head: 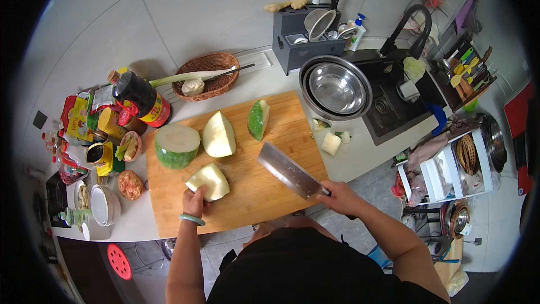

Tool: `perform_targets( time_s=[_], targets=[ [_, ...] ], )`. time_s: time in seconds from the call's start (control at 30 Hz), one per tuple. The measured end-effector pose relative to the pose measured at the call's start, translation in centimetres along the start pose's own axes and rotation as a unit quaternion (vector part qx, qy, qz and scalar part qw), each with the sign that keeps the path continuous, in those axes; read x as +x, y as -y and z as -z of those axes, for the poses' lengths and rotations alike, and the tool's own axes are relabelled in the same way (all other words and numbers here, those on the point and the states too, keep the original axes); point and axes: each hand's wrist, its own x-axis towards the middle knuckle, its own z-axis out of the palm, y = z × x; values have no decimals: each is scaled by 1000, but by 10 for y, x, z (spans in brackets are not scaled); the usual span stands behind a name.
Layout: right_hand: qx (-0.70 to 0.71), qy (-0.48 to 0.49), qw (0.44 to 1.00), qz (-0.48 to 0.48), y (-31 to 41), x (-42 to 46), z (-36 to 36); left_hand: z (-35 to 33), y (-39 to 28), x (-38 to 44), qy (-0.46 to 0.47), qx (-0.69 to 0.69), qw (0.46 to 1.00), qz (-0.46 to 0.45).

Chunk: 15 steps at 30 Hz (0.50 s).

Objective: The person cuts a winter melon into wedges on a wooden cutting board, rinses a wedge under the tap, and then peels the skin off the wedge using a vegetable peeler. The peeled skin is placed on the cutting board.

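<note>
My left hand [195, 202] grips a pale-fleshed piece of winter melon [213, 183] at the near left of a wooden cutting board [253, 194]. In my right hand [341, 198] is the handle of a cleaver [289, 171], its broad blade over the right part of the board. A large green-skinned melon piece [176, 145] rests at the board's left, cut face up. Beside it is a wedge with pale flesh [219, 135]. Another, narrower green-skinned wedge [258, 120] lies near the far edge.
Nested steel bowls [335, 88] stand right of the board, by a black sink [384, 101]. Melon scraps [331, 143] lie on the counter. A wicker basket [211, 59] is behind the board; a dark sauce bottle [141, 97], jars and white bowls [103, 204] crowd the left.
</note>
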Motion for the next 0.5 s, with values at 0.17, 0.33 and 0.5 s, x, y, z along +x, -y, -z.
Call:
perform_targets(
  time_s=[0.17, 0.33, 0.5],
  targets=[
    [1, -173, 984, -36, -45, 5, 25, -3, 10, 0, 3, 3, 998, -64],
    [-4, -198, 980, -28, -15, -1, 32, -9, 13, -2, -19, 15, 998, -64],
    [-146, -128, 979, 68, 20, 0, 15, -45, 6, -24, -14, -62, 997, 40]
  ],
)
